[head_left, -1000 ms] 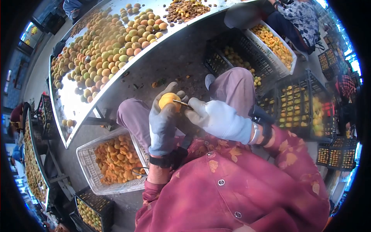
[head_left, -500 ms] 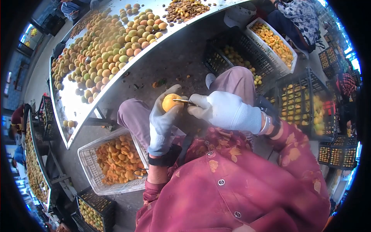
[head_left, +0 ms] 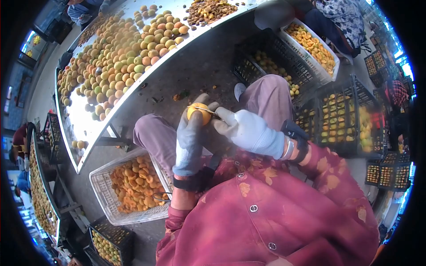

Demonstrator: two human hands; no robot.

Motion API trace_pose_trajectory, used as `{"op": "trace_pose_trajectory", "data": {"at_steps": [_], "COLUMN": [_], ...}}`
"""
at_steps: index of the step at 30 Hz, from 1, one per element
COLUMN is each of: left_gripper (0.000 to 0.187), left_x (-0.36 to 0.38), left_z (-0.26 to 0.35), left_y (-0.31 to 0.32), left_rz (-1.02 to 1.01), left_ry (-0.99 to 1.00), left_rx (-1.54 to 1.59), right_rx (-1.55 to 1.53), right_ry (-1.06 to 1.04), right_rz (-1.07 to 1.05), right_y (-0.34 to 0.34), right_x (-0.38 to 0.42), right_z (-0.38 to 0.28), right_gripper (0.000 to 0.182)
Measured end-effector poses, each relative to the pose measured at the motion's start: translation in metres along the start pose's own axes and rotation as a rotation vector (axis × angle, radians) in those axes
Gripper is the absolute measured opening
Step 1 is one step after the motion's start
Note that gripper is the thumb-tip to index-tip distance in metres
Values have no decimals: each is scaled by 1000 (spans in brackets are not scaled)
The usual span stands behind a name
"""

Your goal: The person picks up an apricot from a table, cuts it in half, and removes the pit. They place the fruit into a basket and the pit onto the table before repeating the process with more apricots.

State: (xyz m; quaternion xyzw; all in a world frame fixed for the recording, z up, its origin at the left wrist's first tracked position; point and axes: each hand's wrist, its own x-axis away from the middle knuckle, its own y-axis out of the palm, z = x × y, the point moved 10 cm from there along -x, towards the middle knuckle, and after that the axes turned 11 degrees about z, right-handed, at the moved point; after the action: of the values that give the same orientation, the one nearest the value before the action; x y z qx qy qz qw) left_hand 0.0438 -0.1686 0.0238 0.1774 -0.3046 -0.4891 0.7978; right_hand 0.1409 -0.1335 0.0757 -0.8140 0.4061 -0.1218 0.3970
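My left hand [head_left: 190,139], in a pale glove with grey fingers, is closed round a yellow-orange apricot [head_left: 198,116] held above my lap. In my gloved right hand [head_left: 246,128] is a small knife [head_left: 205,109], gripped near its handle end, which the fingers hide. Its thin blade lies across the upper part of the apricot, against the skin. Just below and left of my hands, a white plastic crate [head_left: 103,195] holds many apricot halves [head_left: 135,181].
A metal-topped table [head_left: 84,126] at upper left bears a heap of whole apricots [head_left: 120,66] and a pile of pits [head_left: 208,12]. Black crates [head_left: 355,115] of fruit stand at right, beside a white crate [head_left: 330,73] of halves. A person [head_left: 339,22] sits at upper right.
The knife blade has moved from the apricot's right side to across its upper part. My right hand has shifted slightly left and down, and the left hand has turned a little with the fruit.
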Motion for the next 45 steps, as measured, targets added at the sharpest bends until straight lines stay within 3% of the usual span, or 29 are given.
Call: {"op": "trace_pose_trajectory", "data": {"at_steps": [2, 5, 7, 8, 10, 12, 17, 20, 26, 28, 35, 36, 38, 42, 44, 45], "left_gripper": [49, 45, 44, 44, 43, 43, 43, 43, 48, 53, 76, 75, 68, 67, 66, 66], "left_x": [-1, 2, 8, 10, 8, 4, 3, 1, 10, 5, -6, -8, -9, -22, -21, -19], "left_z": [6, 22, 23, 22, 23, 30, 32, 31, 32, 25, -3, -10, -19, -30, -13, -11], "left_y": [-2, -3, 2, 3, -3, -16, -15, -15, -10, -8, 0, 6, 4, -10, -19, -18], "left_rz": [16, 15, 24, 33, 87, 175, 70, 38, 100, 24, -93, -164, -87, -174, -83, -83], "left_ry": [11, 185, 164, 142, 182, 233, 220, 248, 196, 259, 136, 54, 1, -33, 154, 155], "left_rx": [-126, -342, -312, -281, -313, -367, -254, -247, -270, -183, 65, 168, 196, 132, -141, -143], "right_rx": [73, 31, -260, -261, 195, 215, 271, 296, -18, -79, -76, -48, -52, -145, -112, -114], "right_ry": [-60, -11, 360, 362, -307, -339, -297, -413, -191, 77, 83, 94, 95, 101, 100, 100], "right_rz": [-15, -57, -310, -310, -63, -59, -124, 5, -8, -130, 20, 21, 39, 42, -14, -13], "right_y": [-3, -11, 1, 5, -10, -14, -11, -16, -24, -14, 1, 2, -3, -3, 2, 2], "right_x": [-4, -8, -1, 2, 0, 6, 9, 13, 7, 6, 11, 11, 9, 11, 12, 12], "right_z": [-3, -8, 3, 11, -17, -14, -17, -25, -21, -4, -1, -1, 0, 11, 12, 12], "right_gripper": [37, 33, 31, 31, 20, 21, 24, 24, 25, 30, 28, 28, 29, 32, 34, 34]}}
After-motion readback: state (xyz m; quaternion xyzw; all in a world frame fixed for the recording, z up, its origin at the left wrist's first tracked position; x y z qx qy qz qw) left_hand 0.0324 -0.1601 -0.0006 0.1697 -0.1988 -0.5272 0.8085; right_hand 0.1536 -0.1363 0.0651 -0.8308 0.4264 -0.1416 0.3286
